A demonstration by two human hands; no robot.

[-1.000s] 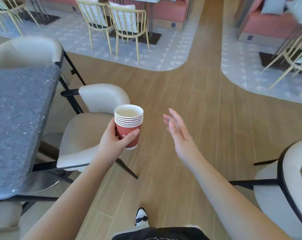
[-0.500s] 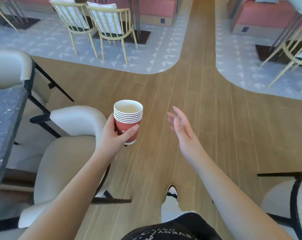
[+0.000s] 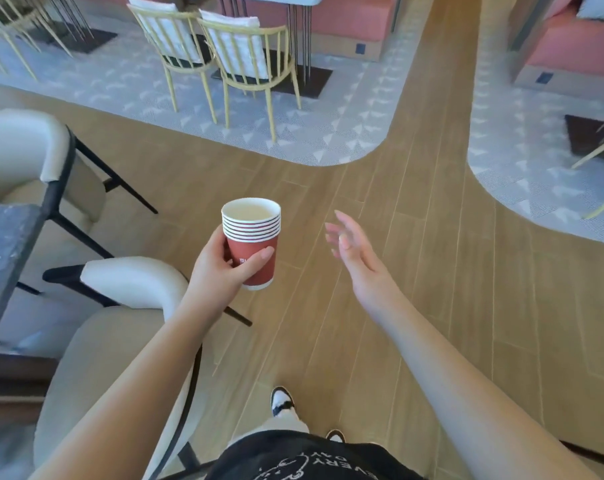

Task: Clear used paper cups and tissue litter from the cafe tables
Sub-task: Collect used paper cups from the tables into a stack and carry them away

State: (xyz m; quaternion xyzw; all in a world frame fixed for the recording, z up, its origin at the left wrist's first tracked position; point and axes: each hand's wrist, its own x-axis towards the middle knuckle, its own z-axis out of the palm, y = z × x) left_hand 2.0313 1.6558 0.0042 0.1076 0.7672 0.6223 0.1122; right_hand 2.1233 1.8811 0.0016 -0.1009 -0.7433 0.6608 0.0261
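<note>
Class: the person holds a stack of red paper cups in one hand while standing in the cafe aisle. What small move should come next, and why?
Probably walk on toward the next table. The left hand grips the stack of cups, the right hand is open and holds nothing, and no cups or tissue show on the grey table edge in view.

Six nested cups [image 3: 251, 237], two hands [image 3: 221, 268].

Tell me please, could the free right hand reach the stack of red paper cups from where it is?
Probably yes: the right hand hangs open beside the stack of red paper cups, with nothing between them.
</note>
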